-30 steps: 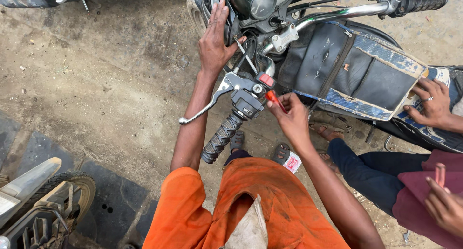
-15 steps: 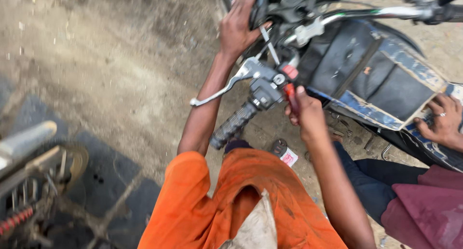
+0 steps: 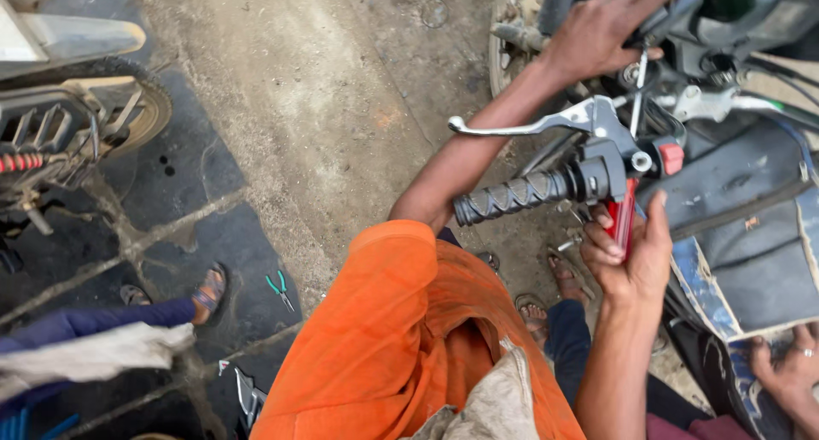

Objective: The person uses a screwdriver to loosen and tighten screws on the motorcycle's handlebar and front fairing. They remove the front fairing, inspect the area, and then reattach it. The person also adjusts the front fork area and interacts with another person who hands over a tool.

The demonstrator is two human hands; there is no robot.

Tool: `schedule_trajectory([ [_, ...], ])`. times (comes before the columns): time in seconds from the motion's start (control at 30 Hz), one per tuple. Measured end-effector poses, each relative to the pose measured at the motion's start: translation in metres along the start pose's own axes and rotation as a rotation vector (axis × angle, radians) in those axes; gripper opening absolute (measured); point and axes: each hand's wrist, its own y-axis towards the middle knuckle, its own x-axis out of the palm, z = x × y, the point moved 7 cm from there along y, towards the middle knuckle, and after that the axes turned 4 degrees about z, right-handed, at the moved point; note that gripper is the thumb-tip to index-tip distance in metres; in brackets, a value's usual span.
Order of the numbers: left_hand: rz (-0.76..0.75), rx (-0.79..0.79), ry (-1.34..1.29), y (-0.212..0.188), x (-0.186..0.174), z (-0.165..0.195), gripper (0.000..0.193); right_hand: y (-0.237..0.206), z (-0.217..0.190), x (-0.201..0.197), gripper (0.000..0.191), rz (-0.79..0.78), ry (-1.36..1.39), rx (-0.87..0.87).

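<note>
Right hand point(image 3: 630, 257) in clenched grip on red-handled screwdriver point(image 3: 623, 222) — upright, tip up; left hand point(image 3: 597, 31) clutching motorcycle front point(image 3: 674, 18).

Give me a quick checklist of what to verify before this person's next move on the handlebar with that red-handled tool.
1. Right hand grips the red-handled tool: ok.
2. Tool tip seated in the switch housing: cannot tell, tip is hidden.
3. Left hand steadies the upper part of the motorcycle: ok.
4. Brake lever free of both hands: ok.
5. Handlebar grip free of fingers: ok.
6. Another person's hand rests on the seat, apart from the work: ok.
</note>
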Motion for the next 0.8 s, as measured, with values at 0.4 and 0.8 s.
schedule_trajectory([
  [0.4, 0.090, 0.137, 0.072, 0.005, -0.015, 0.013, 0.118, 0.008, -0.001, -0.003, 0.048, -0.081, 0.008, -0.029],
  [0.8, 0.069, 0.067, -0.028, 0.002, -0.008, 0.011, 0.112, 0.008, -0.018, -0.023, 0.051, 0.212, -0.287, -0.154],
])
